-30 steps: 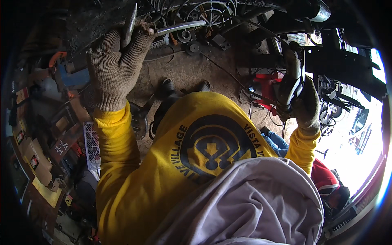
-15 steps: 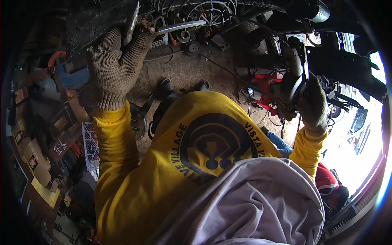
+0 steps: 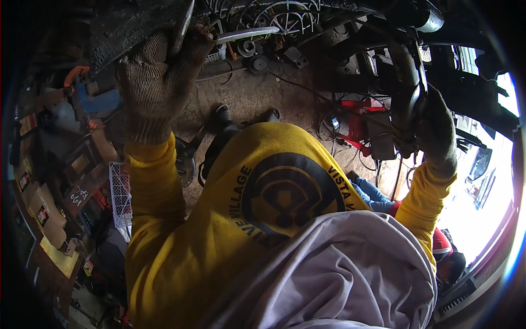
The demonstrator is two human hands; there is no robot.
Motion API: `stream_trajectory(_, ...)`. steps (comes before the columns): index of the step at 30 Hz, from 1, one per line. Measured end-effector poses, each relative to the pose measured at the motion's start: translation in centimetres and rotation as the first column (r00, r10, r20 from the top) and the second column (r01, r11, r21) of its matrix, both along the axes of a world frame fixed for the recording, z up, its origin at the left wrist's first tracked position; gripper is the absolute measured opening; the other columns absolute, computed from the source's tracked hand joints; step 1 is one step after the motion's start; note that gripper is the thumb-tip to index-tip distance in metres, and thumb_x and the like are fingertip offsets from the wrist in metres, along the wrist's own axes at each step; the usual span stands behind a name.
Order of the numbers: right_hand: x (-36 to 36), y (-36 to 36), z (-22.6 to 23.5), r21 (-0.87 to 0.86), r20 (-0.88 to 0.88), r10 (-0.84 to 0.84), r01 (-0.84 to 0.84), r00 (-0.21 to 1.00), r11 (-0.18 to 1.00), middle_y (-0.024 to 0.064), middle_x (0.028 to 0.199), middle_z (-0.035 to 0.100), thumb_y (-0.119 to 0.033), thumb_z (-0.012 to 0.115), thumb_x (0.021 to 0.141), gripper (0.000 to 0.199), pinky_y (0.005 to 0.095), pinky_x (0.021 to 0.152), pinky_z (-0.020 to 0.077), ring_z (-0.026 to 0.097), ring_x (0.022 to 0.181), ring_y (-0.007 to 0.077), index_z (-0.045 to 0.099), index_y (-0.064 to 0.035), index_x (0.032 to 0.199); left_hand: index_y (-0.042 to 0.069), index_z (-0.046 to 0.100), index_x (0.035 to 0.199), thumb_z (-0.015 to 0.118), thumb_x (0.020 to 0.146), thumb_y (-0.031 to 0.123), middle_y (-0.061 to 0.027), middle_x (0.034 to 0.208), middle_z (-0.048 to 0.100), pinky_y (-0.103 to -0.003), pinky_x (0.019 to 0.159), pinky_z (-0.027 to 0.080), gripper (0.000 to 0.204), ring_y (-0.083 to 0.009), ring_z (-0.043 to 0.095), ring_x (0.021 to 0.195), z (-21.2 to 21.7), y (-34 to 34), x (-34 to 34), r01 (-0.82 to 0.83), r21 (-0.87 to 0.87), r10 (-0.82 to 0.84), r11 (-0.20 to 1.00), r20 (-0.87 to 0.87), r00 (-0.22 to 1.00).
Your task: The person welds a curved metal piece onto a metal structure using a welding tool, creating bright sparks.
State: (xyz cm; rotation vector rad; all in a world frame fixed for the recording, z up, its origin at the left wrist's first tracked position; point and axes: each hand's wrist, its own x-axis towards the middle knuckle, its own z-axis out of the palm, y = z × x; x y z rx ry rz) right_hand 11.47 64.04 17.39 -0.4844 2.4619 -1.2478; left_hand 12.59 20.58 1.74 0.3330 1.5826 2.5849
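1. Tan knit covers the left hand (image 3: 156,82), which sits left of the wire guard (image 3: 282,16) and lower; its grip looks closed around a tapered metal rod (image 3: 184,22).
2. The rod stands out between thumb and fingers, left of the guard, its long axis running steeply up the view and leaning slightly toward the guard.
3. Just under the guard lies a curved metal bar (image 3: 249,34), nearly crosswise, its near end by the left glove's fingertips; whether it touches them or joins the rod, I cannot tell.
4. The left hand is much the nearer to that bar; the right hand (image 3: 438,131) is well apart, right of the guard and lower.
5. Fingers of the right hand appear wrapped around a metal hand tool (image 3: 406,82), its long axis close to upright; shadow hides its exact kind.
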Motion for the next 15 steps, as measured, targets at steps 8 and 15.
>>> stream_trajectory(8, -1.1, -0.6, 1.3, 0.076, 0.195, -0.008, -0.007, 0.981, 0.997, 0.0052, 0.099, 0.065, -0.033, 0.065, 0.094, 0.052, 0.0258, 0.070, 0.0527, 0.063, 0.081, 0.0111, 0.051, 0.0026, 0.131, 0.007, 0.052, 0.139, 0.065, 0.094, 0.046, -0.0171, 0.131, 0.059, -0.042, 0.103, 0.044, 0.060, -0.0294, 0.058, 0.118, 1.5, 0.2, -0.1, -0.590, -0.625, 0.185, 0.512, -0.590, 0.786)
stream_trajectory(15, -1.3, 0.9, 0.5, 0.075, 0.105, -0.071, 0.063, 0.992, 0.995, 0.0054, 0.106, 0.065, -0.045, 0.066, 0.098, 0.068, 0.0245, 0.071, 0.0528, 0.063, 0.083, 0.0101, 0.048, 0.0023, 0.142, 0.015, 0.059, 0.133, 0.072, 0.090, 0.036, -0.0106, 0.122, 0.063, -0.037, 0.088, 0.051, 0.049, -0.0238, 0.063, 0.106, 1.9, 0.2, -0.3, -0.689, -0.633, 0.105, 0.354, -0.705, 0.701)
